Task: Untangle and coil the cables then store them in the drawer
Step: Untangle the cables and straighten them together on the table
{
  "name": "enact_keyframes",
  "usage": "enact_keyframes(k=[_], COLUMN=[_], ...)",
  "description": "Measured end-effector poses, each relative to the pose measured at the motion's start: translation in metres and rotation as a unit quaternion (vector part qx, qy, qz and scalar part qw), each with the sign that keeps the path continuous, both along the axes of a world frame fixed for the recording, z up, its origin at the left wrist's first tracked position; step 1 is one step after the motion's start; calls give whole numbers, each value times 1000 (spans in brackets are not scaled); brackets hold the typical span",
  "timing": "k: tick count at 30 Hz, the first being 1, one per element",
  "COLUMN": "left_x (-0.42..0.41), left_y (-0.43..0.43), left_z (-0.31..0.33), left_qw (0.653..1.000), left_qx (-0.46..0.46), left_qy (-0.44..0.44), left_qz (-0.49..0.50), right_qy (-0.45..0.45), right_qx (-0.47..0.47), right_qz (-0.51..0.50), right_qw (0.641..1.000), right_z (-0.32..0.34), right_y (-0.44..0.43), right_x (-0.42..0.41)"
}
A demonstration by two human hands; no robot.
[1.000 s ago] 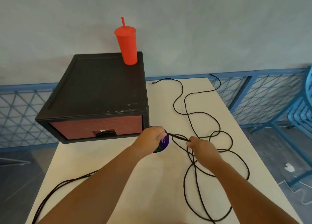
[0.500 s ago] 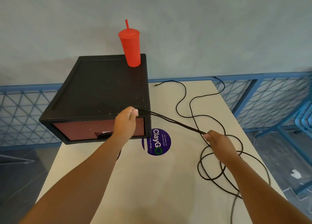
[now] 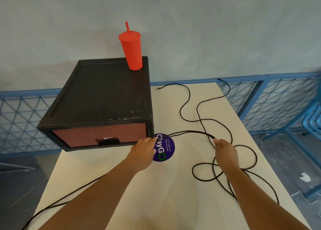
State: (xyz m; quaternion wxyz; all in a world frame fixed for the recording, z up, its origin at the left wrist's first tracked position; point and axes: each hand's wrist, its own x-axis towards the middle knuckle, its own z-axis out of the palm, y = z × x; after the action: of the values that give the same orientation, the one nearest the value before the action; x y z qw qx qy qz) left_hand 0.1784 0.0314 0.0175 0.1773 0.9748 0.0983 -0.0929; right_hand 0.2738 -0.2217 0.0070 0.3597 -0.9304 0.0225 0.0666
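Your left hand (image 3: pixel 144 151) has dropped from the drawer's (image 3: pixel 104 94) top front edge to the sticker (image 3: pixel 165 147) at frame centre. The cable (image 3: pixel 191 131) strands running to your right hand (image 3: pixel 225 153), taut before, now bow slack.

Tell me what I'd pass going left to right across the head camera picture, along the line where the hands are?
Drawer front → left hand → purple sticker → right hand.

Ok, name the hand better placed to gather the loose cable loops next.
Right. The right hand grips the cable and sits among its loose loops; the left hand holds the strands farther along, beside the drawer, away from them.
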Motion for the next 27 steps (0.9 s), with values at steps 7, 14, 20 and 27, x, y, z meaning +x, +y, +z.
enact_keyframes(k=[7,14,20,27], left_x=[-5,-36,-103,-154], left_y=[-15,-10,14,16], left_z=[-7,-15,-11,-23], left_qw=[999,993,897,914], left_qx=[-40,-63,-91,48], left_qy=[6,98,379,389], left_qz=[-36,-34,-211,-104], right_qy=[33,35,26,2], right_qx=[-11,11,-5,-36], right_qz=[-73,-93,-93,-62], right_qw=[997,995,995,997], right_z=[-11,-14,-12,-19], right_y=[2,2,2,12], right_x=[7,7,4,-9])
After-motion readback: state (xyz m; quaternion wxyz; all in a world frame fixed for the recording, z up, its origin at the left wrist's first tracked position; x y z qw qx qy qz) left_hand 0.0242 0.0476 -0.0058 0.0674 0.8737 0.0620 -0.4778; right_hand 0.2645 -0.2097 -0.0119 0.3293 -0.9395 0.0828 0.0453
